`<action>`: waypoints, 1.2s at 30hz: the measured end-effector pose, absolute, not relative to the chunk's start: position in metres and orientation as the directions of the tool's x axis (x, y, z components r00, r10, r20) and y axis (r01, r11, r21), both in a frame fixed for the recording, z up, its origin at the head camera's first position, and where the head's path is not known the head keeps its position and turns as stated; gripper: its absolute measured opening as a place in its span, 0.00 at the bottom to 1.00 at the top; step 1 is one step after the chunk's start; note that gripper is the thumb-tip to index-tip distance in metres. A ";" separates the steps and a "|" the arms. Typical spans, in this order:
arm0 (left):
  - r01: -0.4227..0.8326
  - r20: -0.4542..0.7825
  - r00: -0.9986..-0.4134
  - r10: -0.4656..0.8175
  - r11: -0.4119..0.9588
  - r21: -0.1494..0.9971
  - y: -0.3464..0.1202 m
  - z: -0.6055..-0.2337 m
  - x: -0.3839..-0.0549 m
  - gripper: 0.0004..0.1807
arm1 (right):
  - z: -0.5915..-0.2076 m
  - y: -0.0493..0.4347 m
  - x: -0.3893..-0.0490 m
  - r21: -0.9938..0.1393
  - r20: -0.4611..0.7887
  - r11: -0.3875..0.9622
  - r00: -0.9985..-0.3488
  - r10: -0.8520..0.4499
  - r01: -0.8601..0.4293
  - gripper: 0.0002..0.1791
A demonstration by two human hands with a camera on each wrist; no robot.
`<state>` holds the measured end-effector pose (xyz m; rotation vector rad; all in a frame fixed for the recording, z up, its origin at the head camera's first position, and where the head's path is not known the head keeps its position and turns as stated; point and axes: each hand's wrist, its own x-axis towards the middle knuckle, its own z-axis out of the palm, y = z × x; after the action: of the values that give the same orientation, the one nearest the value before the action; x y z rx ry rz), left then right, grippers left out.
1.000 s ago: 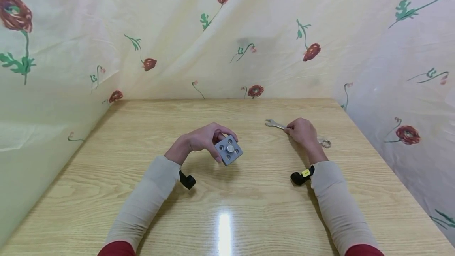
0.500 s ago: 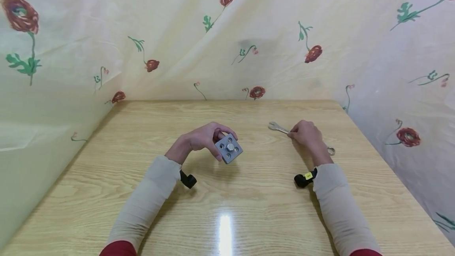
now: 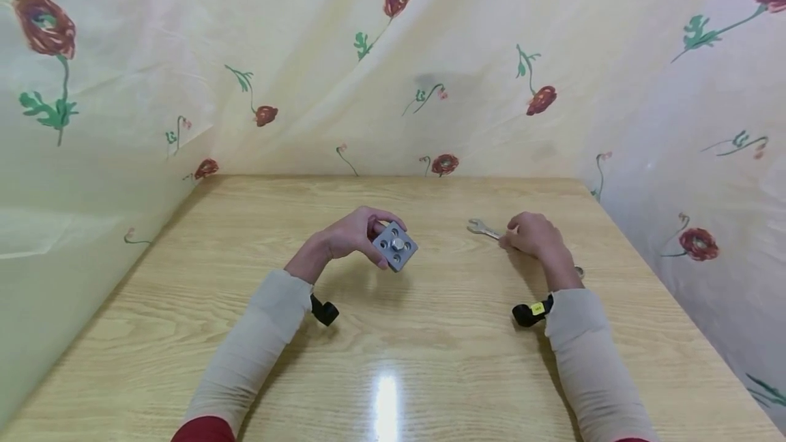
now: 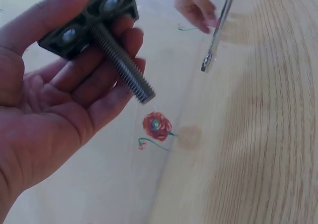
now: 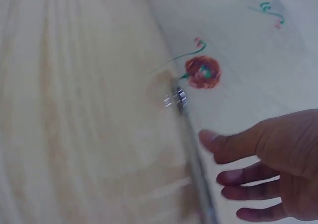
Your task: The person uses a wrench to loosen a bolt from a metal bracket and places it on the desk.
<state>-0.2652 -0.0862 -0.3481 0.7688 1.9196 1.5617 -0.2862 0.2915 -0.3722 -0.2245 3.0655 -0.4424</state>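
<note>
My left hand [image 3: 353, 234] holds a small grey square plate [image 3: 389, 252] raised over the table, thumb on one side and fingers on the other. The plate has a hole near each corner. A hex bolt [image 3: 398, 244] runs through its centre, head facing me; its threaded shank sticks out of the far side in the left wrist view. On the right lies a silver combination wrench [image 3: 487, 231], open end to the left, ring end peeking out beyond the wrist. Right beside its shaft is my right hand [image 3: 535, 237], with loosely bent fingers apart from the wrench in the right wrist view.
The wood-grain table [image 3: 430, 346] reaches back to a flowered cloth [image 3: 344, 87], which also hangs at both sides. Black wrist cameras [image 3: 325, 312] sit under both wrists. A bright light reflection shows near the table's front.
The wrench has shifted slightly right and toward me. My right hand went with it, and its fingers have loosened from the shaft. My left hand keeps holding the plate nearly in place.
</note>
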 end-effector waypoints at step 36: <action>0.228 0.074 -0.920 0.386 0.370 0.901 -0.066 -0.352 -0.260 0.36 | -0.319 0.118 -0.251 -0.494 0.147 0.737 -0.880 -0.452 -0.461 0.15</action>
<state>-0.2598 -0.0656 -0.3518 0.5584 2.4734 1.5883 -0.2508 0.1182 -0.3188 -0.7735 2.9438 -0.8443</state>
